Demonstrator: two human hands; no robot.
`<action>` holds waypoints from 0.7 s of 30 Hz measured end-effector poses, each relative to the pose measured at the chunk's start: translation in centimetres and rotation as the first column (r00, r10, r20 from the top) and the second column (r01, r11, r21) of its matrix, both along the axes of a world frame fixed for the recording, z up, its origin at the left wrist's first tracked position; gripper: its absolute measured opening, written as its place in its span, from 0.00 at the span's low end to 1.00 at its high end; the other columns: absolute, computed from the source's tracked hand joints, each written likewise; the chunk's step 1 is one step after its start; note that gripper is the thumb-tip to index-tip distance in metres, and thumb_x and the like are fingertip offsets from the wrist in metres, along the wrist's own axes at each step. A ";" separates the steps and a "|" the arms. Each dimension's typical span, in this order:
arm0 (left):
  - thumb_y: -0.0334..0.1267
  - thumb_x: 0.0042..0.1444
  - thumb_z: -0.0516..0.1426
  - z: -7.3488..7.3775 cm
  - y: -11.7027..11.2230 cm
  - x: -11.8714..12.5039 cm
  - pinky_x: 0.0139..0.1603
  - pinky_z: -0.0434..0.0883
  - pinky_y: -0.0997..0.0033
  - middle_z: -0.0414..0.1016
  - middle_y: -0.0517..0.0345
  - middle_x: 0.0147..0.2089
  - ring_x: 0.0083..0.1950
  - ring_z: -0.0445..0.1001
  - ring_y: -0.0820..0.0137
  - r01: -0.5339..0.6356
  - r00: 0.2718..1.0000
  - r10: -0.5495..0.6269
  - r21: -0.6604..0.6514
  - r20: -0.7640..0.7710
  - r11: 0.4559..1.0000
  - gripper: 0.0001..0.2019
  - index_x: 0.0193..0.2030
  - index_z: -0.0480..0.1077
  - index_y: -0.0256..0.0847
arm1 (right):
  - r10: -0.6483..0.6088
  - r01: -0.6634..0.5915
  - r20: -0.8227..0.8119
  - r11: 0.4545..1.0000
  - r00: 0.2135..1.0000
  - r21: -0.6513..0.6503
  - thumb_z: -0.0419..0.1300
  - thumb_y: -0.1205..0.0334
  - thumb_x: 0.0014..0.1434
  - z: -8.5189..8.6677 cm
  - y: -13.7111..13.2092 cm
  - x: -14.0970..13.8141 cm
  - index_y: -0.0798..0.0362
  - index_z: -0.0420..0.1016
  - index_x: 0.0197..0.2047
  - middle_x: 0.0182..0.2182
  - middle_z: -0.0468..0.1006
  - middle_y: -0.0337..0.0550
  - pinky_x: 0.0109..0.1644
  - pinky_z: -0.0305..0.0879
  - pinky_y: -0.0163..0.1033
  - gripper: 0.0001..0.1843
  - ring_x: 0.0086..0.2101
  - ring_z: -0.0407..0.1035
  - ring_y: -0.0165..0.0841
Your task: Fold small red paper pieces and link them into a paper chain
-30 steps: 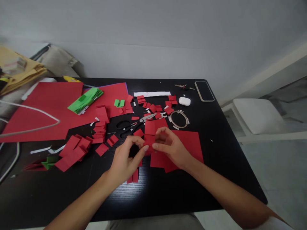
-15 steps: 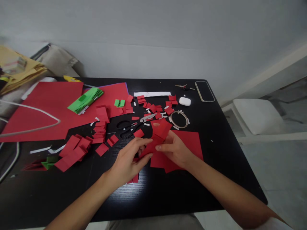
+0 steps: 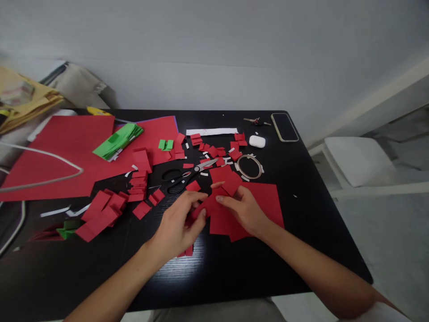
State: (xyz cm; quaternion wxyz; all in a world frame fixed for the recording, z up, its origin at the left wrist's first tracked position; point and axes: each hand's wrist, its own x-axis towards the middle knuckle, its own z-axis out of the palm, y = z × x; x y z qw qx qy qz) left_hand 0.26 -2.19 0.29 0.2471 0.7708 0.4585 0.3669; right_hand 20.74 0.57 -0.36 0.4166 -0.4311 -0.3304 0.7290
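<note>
At left on the black tabletop (image 3: pixel 241 273), I record a pile of red slips (image 3: pixel 102 217), then a folded green bundle (image 3: pixel 118 142). My left hand (image 3: pixel 179 221) has its fingers nearly together on the left end of a folded red paper (image 3: pixel 212 204). The paper lies between my hands, over red sheets (image 3: pixel 268 203). My right hand (image 3: pixel 247 209) pinches its other end, thumb uppermost. Furthest right: a phone (image 3: pixel 284 127).

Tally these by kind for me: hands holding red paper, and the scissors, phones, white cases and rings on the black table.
Hands holding red paper: 2 (left hand, right hand)
Scissors: 1 pair
Phone: 1
White case: 1
Ring: 1
Total: 6
</note>
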 end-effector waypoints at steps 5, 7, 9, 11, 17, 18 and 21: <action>0.31 0.64 0.62 0.0 0.3 -0.1 0.46 0.79 0.71 0.78 0.53 0.49 0.46 0.80 0.68 0.038 0.999 -0.037 0.045 -0.034 0.998 0.15 0.57 0.69 0.42 | -0.043 0.043 -0.041 0.999 0.998 -0.016 0.75 0.60 0.54 -0.1 0.2 -0.2 0.50 0.85 0.40 0.37 0.83 0.40 0.50 0.70 0.42 0.10 0.39 0.76 0.36; 0.32 0.63 0.63 0.0 0.4 -0.1 0.48 0.80 0.68 0.78 0.51 0.51 0.49 0.80 0.66 0.045 0.998 -0.043 0.052 -0.042 0.998 0.17 0.57 0.69 0.42 | -0.068 0.065 -0.077 0.997 0.995 -0.031 0.75 0.62 0.54 0.1 0.3 -0.3 0.51 0.85 0.37 0.34 0.82 0.38 0.48 0.70 0.41 0.07 0.37 0.75 0.34; 0.31 0.64 0.63 -0.1 0.5 -0.1 0.49 0.80 0.67 0.78 0.52 0.50 0.49 0.80 0.66 0.022 0.999 -0.019 0.067 -0.046 0.998 0.16 0.57 0.69 0.42 | -0.096 0.092 -0.099 0.995 0.990 -0.049 0.75 0.62 0.53 0.3 0.5 -0.3 0.51 0.84 0.36 0.33 0.82 0.38 0.46 0.71 0.41 0.08 0.36 0.75 0.33; 0.30 0.65 0.62 -0.1 0.6 -0.1 0.49 0.80 0.68 0.79 0.53 0.48 0.48 0.80 0.67 -0.006 0.999 0.010 0.081 -0.050 0.997 0.14 0.56 0.70 0.42 | -0.103 0.097 -0.101 0.994 0.990 -0.058 0.75 0.62 0.52 0.4 0.5 -0.4 0.51 0.85 0.39 0.34 0.83 0.39 0.48 0.72 0.42 0.10 0.37 0.76 0.35; 0.28 0.66 0.61 0.2 0.5 -0.1 0.52 0.80 0.67 0.81 0.51 0.48 0.49 0.81 0.66 -0.019 0.999 0.025 0.157 -0.041 0.987 0.13 0.56 0.72 0.39 | -0.084 0.079 -0.059 0.994 0.995 -0.081 0.75 0.60 0.53 0.4 0.5 -0.3 0.50 0.86 0.43 0.36 0.85 0.42 0.47 0.74 0.44 0.13 0.37 0.77 0.37; 0.28 0.66 0.61 0.3 0.5 -0.1 0.52 0.80 0.68 0.81 0.50 0.48 0.49 0.82 0.67 -0.017 0.999 0.024 0.176 -0.039 0.984 0.13 0.56 0.73 0.38 | -0.089 0.085 -0.038 0.993 0.995 -0.079 0.75 0.59 0.53 0.3 0.4 -0.3 0.50 0.86 0.42 0.36 0.85 0.42 0.47 0.74 0.44 0.13 0.38 0.77 0.38; 0.27 0.66 0.60 0.5 0.5 0.0 0.53 0.80 0.70 0.82 0.49 0.48 0.49 0.82 0.68 -0.004 0.998 0.017 0.226 -0.054 0.974 0.11 0.55 0.73 0.36 | -0.079 0.080 0.024 0.995 0.997 -0.054 0.74 0.57 0.55 0.1 0.3 -0.2 0.50 0.85 0.41 0.38 0.85 0.43 0.48 0.75 0.46 0.12 0.40 0.78 0.40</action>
